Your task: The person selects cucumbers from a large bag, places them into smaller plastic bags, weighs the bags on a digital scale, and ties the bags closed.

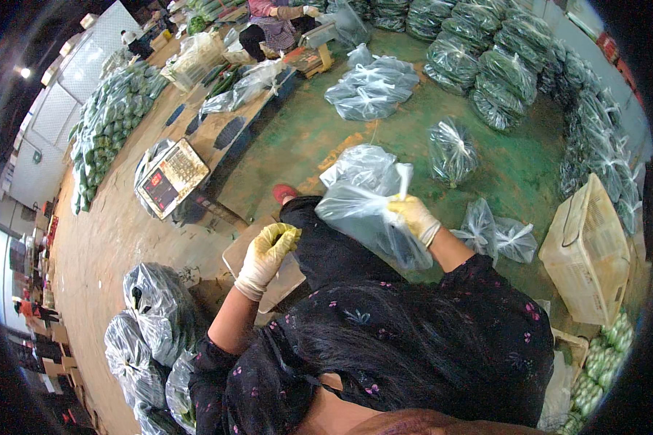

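Observation:
My right hand [416,217], in a pale glove with yellow fingers, is closed round the gathered neck of a clear plastic bag [359,210]. The bag hangs spread out beside my knee; what it contains, if anything, cannot be made out. Behind it, another clear plastic bag [366,165] rests low near the green floor. My left hand [267,254], gloved the same way, is raised over a flat pale board or stool top, away from the bag. Its fingers are curled together, and whatever may be between them is hidden.
At left stands a weighing scale [173,177] beside a long low table [232,138]. Filled bags [156,312] crowd the lower left; tied bags [374,87] lie ahead. A cream crate [588,250] stands at right, and stacked bags [486,58] line the back. A person [276,25] works far ahead.

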`<state>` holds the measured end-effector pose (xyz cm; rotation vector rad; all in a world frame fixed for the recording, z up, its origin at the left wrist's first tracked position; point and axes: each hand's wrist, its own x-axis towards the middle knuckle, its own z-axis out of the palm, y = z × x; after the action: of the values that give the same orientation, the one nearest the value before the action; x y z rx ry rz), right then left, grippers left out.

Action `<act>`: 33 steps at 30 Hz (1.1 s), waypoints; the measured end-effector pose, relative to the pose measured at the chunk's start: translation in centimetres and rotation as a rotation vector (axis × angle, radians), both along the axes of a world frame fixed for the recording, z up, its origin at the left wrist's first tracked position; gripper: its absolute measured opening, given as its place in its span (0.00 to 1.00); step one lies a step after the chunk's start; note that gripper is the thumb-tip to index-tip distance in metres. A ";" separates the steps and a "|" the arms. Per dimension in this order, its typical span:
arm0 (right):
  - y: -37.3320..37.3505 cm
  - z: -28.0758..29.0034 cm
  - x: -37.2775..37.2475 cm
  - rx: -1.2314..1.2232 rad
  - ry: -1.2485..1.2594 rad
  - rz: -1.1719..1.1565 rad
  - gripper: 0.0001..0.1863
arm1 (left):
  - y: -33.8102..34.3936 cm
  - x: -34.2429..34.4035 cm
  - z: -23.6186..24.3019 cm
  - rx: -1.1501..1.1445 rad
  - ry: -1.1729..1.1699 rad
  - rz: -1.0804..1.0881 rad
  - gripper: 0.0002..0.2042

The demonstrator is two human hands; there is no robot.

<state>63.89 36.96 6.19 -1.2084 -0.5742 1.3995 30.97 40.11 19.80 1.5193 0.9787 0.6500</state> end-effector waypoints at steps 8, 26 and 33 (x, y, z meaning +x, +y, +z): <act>-6.4 -17.5 17.9 -0.212 -0.142 -0.662 0.08 | 0.6 -7.1 -4.6 -0.154 0.101 0.068 0.13; 13.2 -2.2 8.9 -0.018 -0.347 0.098 0.24 | -15.1 -19.4 -4.7 0.141 0.331 0.904 0.21; 17.6 3.5 -17.4 0.328 -0.421 1.093 0.22 | -30.1 -22.4 -5.0 0.128 0.416 1.466 0.20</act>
<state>46.51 54.60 9.64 -0.9188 -1.8777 1.7997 8.60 10.02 14.78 0.8100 2.4146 1.4154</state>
